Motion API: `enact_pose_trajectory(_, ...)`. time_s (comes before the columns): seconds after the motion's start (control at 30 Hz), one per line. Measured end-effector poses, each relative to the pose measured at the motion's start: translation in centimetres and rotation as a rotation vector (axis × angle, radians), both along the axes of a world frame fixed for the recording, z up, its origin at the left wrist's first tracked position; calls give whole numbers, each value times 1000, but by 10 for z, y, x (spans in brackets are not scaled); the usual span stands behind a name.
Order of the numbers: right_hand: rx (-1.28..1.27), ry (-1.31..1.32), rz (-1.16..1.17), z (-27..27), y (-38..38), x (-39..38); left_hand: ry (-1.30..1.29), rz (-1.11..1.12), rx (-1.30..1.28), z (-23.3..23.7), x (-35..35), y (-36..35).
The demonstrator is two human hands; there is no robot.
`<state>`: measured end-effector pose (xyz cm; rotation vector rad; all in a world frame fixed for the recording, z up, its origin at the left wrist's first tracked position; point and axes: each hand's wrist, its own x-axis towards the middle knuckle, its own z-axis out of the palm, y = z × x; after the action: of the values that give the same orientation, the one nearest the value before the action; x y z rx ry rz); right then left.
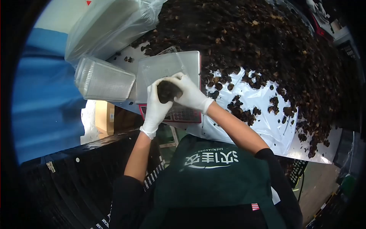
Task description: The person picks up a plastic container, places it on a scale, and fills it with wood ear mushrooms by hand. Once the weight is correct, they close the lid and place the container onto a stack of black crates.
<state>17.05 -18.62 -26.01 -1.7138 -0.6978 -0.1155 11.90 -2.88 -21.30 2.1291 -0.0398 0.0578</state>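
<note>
Over a scale with a metal pan and a red-edged keypad, my two white-gloved hands cup a handful of dark dried mushrooms. My left hand closes round its left side, with the thumb below. From the right, my right hand curls over the top and side of the same clump. Clear plastic, apparently a container, shows on the scale behind my fingers; its lower part is hidden by my hands.
Loose dried mushrooms are heaped across the table, thinning over a white plastic sheet. Nested clear containers lie left of the scale, below a plastic bag. Black crates stand at lower left, near a cardboard box.
</note>
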Motion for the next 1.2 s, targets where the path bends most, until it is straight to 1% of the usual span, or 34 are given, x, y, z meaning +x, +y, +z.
enact_pose_trajectory(0.03,-295,-99,21,-5,3,3,48,-19,228,-6,-4,9)
enact_pose_trajectory(0.07,-470,-158,53,-10,3,1,97,-37,455,-10,-7,17)
enact_pose_trajectory(0.1,-531,-189,73,-5,5,-2,241,-56,357,-8,-6,20)
enact_pose_trajectory(0.13,-593,-219,92,0,6,-4,238,-46,357,-5,-2,23)
enact_pose_trajectory(0.2,-610,-273,36,12,-3,-11,181,-185,364,7,1,28)
enact_pose_trajectory(0.23,-575,-195,78,26,-12,-13,234,-215,316,17,2,31)
enact_pose_trajectory(0.3,-568,-112,48,40,-40,-19,283,-231,255,47,3,35)
enact_pose_trajectory(0.33,-452,-52,45,39,-57,-20,331,-261,199,60,1,37)
enact_pose_trajectory(0.37,-338,73,5,44,-75,-25,296,-248,161,69,-1,43)
enact_pose_trajectory(0.4,-305,114,-125,28,-94,-34,345,-131,-16,74,-4,47)
enact_pose_trajectory(0.43,-246,200,-200,22,-116,-43,311,-29,-28,72,-7,57)
enact_pose_trajectory(0.47,-260,228,-334,14,-137,-57,278,73,-40,67,-10,70)
enact_pose_trajectory(0.5,-414,146,-530,-18,-164,-72,209,166,-68,58,-15,82)
enact_pose_trajectory(0.53,-488,65,-659,-35,-182,-89,141,260,-96,47,-22,94)
enact_pose_trajectory(0.57,-621,54,-740,-59,-205,-108,90,334,-136,38,-31,102)
enact_pose_trajectory(0.6,-680,65,-772,-71,-219,-127,69,420,-161,29,-40,108)
enact_pose_trajectory(0.63,-741,42,-787,-99,-234,-148,78,479,-175,22,-50,113)
enact_pose_trajectory(0.67,-792,154,-797,-107,-234,-166,85,538,-185,14,-58,116)
enact_pose_trajectory(0.7,-764,159,-741,-115,-230,-176,100,552,-193,5,-66,120)
enact_pose_trajectory(0.73,-735,164,-685,-116,-220,-180,115,566,-200,-5,-73,123)
enact_pose_trajectory(0.77,-798,146,-606,-117,-209,-181,117,571,-217,-14,-78,125)
enact_pose_trajectory(0.8,-817,59,-540,-107,-193,-176,124,580,-235,-16,-81,121)
enact_pose_trajectory(0.87,-868,11,-472,-91,-163,-166,114,577,-247,-16,-84,115)
enact_pose_trajectory(0.9,-843,29,-470,-94,-156,-161,110,575,-242,-16,-83,113)
enact_pose_trajectory(0.93,-862,-6,-482,-93,-152,-156,107,579,-244,-14,-83,111)
enact_pose_trajectory(1.0,-748,-41,-529,-120,-165,-143,112,593,-244,-9,-82,107)
enact_pose_trajectory(1.03,-628,-31,-539,-127,-175,-133,110,593,-248,-8,-83,108)
enact_pose_trajectory(1.07,-655,8,-590,-132,-186,-129,100,603,-240,-8,-85,110)
enact_pose_trajectory(1.13,-593,124,-576,-129,-201,-121,88,612,-237,-9,-88,112)
enact_pose_trajectory(1.2,-613,153,-596,-124,-207,-118,89,637,-261,-11,-92,115)
